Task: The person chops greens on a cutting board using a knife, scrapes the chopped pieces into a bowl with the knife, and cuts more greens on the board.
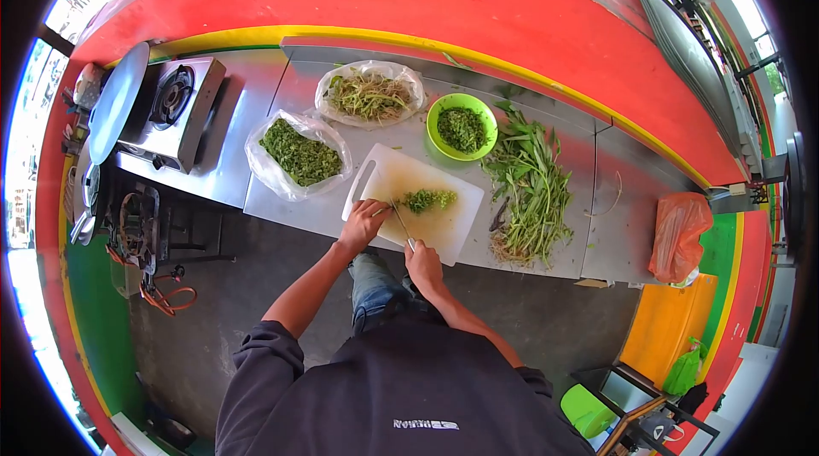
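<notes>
Where the person stands, a long grey steel counter (627, 234) runs across in front. Toward its right, a loose heap of long-stemmed green leafy plants (533, 179), roots at the near end. Left of that heap, a white rectangular plastic cutting board (452, 236), lying askew. Beyond the board's left side, a translucent plastic bag of chopped dark greens (255, 156); farther back, a translucent plastic bag of pale rooty stems (358, 121). Between stems and plants, a round lime-green bowl (461, 157) with chopped greens inside. Right hand (424, 265), nearest the body at the board's near edge: fingers closed round the handle of a thin metal-bladed knife (401, 222). Left hand (365, 220), over the board's left part: fingers bent and close together by the blade's tip; cannot tell whether they pinch anything. Knife points forward and left. Small heap of finely cut green pieces (431, 200), on the board just right of the blade, long axis left to right; left fingertips nearer its left end, right hand on its body side.
</notes>
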`<action>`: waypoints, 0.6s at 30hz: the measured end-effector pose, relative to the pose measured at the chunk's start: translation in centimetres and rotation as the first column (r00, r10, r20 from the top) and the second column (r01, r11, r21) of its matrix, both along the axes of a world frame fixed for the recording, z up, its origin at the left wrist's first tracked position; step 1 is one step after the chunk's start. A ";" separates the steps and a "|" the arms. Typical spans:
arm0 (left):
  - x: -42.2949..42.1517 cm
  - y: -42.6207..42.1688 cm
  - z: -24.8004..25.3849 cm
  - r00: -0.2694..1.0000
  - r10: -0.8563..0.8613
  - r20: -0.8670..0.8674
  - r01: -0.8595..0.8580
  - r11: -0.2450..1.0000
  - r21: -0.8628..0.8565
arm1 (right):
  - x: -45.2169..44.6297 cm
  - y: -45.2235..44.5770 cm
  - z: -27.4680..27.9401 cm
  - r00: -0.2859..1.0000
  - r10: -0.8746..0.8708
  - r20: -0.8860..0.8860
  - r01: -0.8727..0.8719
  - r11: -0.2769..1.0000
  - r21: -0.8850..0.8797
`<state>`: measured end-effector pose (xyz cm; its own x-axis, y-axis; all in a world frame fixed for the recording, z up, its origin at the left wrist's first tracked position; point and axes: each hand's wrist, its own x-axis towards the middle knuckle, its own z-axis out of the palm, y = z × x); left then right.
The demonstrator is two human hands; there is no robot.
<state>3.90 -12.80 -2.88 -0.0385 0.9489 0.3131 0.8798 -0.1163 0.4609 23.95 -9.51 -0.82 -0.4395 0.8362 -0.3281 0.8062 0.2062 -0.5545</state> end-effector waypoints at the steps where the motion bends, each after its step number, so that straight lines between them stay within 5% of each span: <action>1: -0.1 -0.1 -0.3 1.000 0.004 0.000 -0.004 1.000 -0.001 | 0.4 -0.1 0.2 0.999 0.025 0.022 -0.025 1.000 -0.004; 18: 0.2 -0.5 -0.5 0.999 0.045 0.001 -0.045 0.998 0.036 | -0.2 0.6 0.2 1.000 -0.002 0.007 0.002 1.000 -0.010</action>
<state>4.12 -13.29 -3.43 -0.0812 0.9344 0.3468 0.8845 -0.0928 0.4571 23.72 -8.93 -0.59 -0.4355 0.8337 -0.3397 0.8105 0.1989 -0.5509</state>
